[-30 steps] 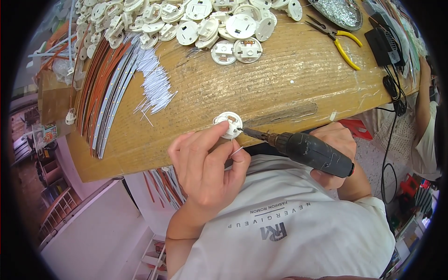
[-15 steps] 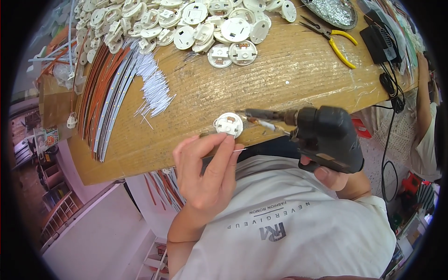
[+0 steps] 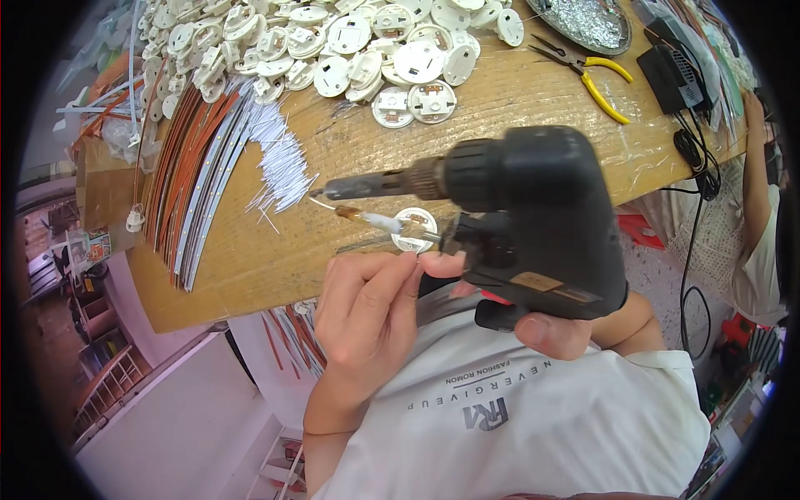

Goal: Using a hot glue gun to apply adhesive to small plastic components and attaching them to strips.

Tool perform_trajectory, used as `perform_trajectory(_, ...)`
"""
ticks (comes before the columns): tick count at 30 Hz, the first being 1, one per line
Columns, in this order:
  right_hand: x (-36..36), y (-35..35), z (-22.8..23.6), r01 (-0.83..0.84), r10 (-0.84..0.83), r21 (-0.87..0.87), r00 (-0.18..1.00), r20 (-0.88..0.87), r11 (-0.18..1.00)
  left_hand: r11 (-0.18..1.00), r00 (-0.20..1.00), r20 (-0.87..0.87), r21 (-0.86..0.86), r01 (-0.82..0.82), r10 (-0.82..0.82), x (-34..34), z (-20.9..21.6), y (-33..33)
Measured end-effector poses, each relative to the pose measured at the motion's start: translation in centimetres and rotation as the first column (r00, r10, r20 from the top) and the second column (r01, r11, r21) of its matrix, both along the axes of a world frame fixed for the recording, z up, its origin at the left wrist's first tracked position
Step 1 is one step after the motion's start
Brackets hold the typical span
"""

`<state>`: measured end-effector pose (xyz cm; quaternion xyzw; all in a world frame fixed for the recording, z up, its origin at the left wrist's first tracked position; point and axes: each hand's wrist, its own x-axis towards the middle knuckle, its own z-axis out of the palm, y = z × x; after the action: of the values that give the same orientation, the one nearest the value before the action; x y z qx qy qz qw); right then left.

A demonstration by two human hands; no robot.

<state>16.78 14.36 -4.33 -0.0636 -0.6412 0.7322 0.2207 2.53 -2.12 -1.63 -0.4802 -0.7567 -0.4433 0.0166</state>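
A black pistol-shaped soldering gun (image 3: 533,217) is in my right hand (image 3: 554,335), its barrel pointing left above the table. My right index finger reaches out beneath the gun to the fingertips of my left hand (image 3: 367,304). The left thumb and fingers are pinched together at the near edge of a round white plastic disc (image 3: 405,242). What lies in that pinch is too small to make out now. The disc rests near the table's front edge, with copper-coloured contacts on its face; the gun's thin feed tube (image 3: 379,222) partly covers it.
Many similar white discs (image 3: 333,77) are heaped at the back. Orange and white LED strips (image 3: 196,183) and short white wires (image 3: 283,162) lie at left. Yellow-handled pliers (image 3: 604,87), a metal-scrap dish (image 3: 596,29) and a black adapter (image 3: 671,79) sit at back right. Another person's arm (image 3: 756,167) shows far right.
My right hand has brought the soldering gun leftward, its barrel now past the disc. The right index finger has come to my left fingertips. The white wire end seen there before is now hidden.
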Motion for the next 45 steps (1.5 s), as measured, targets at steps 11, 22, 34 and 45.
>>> perform_trajectory(11, 0.0, 1.9, 3.1, -0.147, 0.159, -0.064, 0.955, 0.250, 0.987, 0.999, 0.993, 0.109, -0.010, -0.039, 0.039, -0.8, 0.4, -0.5)
perform_trajectory(22, -2.1, -0.6, 1.4, 0.024, -0.018, -0.065, 0.996, 0.082, 0.998, 0.995, 0.966, 0.259, -0.096, 0.010, 0.015, -1.6, 1.2, 0.2)
perform_trajectory(34, -2.4, -0.6, 0.4, 0.058, -0.062, -0.050, 0.996, -0.066, 0.997, 0.999, 0.949, 0.314, -0.046, -0.009, 0.023, -1.6, 1.4, 1.1)
perform_trajectory(45, -0.5, 1.5, 2.0, -0.009, 0.046, -0.246, 0.988, 0.145, 0.969, 0.993, 0.926, 0.371, -0.113, -0.035, 0.074, -1.6, 2.0, 1.6)
